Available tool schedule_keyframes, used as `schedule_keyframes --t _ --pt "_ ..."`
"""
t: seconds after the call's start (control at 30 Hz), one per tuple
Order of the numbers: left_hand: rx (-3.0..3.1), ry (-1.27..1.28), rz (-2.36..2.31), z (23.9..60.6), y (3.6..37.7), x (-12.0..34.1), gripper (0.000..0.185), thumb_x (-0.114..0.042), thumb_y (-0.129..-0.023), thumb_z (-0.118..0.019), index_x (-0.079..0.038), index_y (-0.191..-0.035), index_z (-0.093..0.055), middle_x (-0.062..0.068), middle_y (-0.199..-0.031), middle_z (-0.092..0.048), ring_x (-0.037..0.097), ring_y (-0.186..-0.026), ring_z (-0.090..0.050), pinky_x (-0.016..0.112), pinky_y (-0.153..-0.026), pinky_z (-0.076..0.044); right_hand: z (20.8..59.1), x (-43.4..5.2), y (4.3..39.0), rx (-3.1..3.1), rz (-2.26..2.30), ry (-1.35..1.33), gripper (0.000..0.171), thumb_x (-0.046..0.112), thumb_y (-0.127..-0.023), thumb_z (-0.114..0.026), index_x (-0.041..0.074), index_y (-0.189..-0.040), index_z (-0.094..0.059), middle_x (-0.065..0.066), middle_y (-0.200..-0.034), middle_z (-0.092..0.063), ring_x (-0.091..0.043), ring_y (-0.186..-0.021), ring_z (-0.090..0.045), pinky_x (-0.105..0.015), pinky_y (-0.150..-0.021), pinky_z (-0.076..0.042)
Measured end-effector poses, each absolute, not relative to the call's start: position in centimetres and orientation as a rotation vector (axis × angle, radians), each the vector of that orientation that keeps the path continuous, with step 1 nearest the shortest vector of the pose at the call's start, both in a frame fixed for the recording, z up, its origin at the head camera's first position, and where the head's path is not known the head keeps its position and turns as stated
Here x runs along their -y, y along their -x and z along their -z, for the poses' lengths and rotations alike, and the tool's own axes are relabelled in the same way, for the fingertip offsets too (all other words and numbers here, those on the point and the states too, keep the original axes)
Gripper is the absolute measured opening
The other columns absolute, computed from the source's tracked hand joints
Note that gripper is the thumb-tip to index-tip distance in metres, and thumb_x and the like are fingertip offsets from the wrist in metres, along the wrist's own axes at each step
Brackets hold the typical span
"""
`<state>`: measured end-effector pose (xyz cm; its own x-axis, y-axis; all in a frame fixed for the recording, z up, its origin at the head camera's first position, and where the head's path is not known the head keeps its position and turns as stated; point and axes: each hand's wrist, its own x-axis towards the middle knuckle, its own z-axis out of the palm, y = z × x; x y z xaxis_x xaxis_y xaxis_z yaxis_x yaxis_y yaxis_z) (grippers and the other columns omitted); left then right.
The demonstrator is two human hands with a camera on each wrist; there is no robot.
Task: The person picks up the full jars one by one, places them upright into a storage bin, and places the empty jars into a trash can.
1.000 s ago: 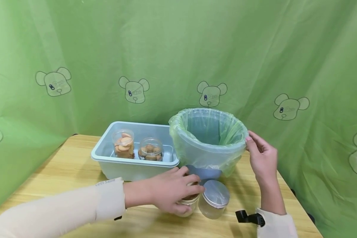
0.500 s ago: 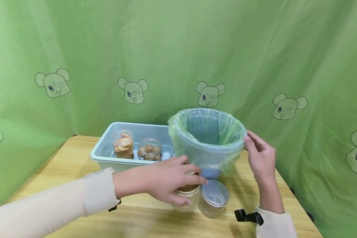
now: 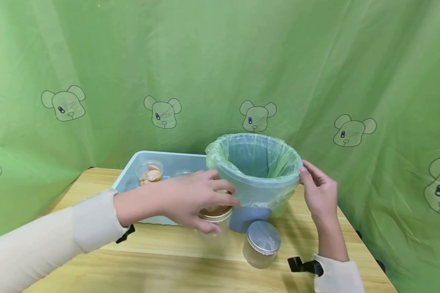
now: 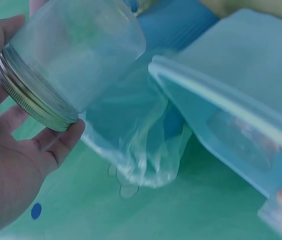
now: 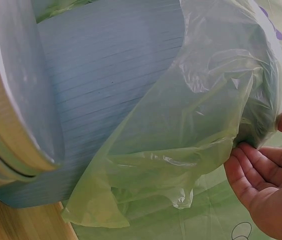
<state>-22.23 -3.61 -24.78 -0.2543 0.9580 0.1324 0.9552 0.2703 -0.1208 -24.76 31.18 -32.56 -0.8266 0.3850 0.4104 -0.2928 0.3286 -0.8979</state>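
Two jars sit inside the pale blue tub (image 3: 130, 179) at the left of the table (image 3: 95, 260), partly hidden now by the left hand (image 3: 190, 201). That hand, fingers curled round the rim of an open glass jar (image 3: 214, 217), has lifted it off the table since a moment ago and carried it up and leftward, away from the lidded jar (image 3: 262, 244) it stood against. It hangs just before the tub's front wall, beside the lined bin (image 3: 254, 171), with open room above. At the right, the right hand (image 3: 317, 191) still pinches the bin's bagged rim, near the table's edge.
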Motion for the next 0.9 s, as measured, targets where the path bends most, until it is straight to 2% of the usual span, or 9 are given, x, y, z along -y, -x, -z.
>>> schedule_keyframes --t 0.37,0.9 --pt "2.283 1.723 0.058 21.5 22.7 5.9 0.054 -0.048 -0.088 -0.076 -0.022 -0.134 -0.064 -0.002 -0.13 -0.058 0.023 -0.103 -0.048 0.034 -0.085 -0.044 32.5 -31.1 24.7 2.01 -1.554 0.074 0.044 0.032 -0.101 -0.066 0.009 -0.138 -0.065 0.011 -0.114 -0.07 -0.003 -0.088 -0.067 -0.012 -0.083 -0.05" --pt "2.365 1.591 0.13 16.9 24.9 7.0 0.061 -0.046 -0.092 -0.073 -0.021 -0.146 -0.058 0.004 -0.144 -0.056 0.026 -0.116 -0.047 0.039 -0.091 -0.044 32.5 -31.2 24.7 2.023 -1.555 0.084 0.046 0.035 -0.1 -0.066 0.01 -0.139 -0.065 0.011 -0.114 -0.07 -0.004 -0.087 -0.068 -0.012 -0.084 -0.048"
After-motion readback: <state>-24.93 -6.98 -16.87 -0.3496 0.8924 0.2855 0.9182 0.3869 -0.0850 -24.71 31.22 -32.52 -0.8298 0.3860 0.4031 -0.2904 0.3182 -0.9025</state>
